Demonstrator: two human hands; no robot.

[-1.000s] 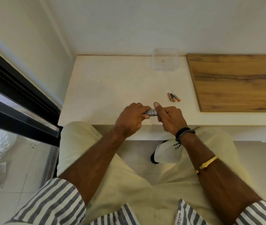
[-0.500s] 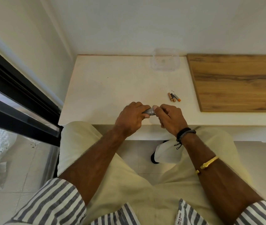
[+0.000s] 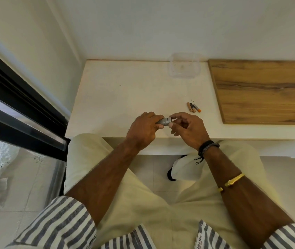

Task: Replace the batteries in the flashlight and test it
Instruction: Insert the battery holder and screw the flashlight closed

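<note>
Nearest us: striped sleeves, pale trousers, both forearms reaching fwd over the lap to the table (image 3: 118, 97) edge.

Left hand (image 3: 143, 130) is wrapped round the flashlight (image 3: 163, 121), fingers curled tight on the body, so most of it is hidden; only a short silver end sticks out to the right. It sits just above the near edge of the table, held level, not resting as far as we can tell. Right hand (image 3: 188, 130) meets that end: thumb under, index on top, pinching at the tip w/ the other fingers loose and half open. Whether there's a cap between thumb and index or just the flashlight's end, we can't tell; too small.

Our read: this is the unscrewing/opening step, or screwing a cap on. Can't say which from here.

Further back, right of the hands and well apart from them, three batteries (image 3: 193, 107) lie side by side on the table, touching. Old or new, we can't tell. Beyond them a clear tub (image 3: 184, 68) by the wall, and a wood board (image 3: 265, 90) to the right.

Next move prob. calls for a steady left grip while the right twists at the end, then a reach for the batteries, minding polarity.
</note>
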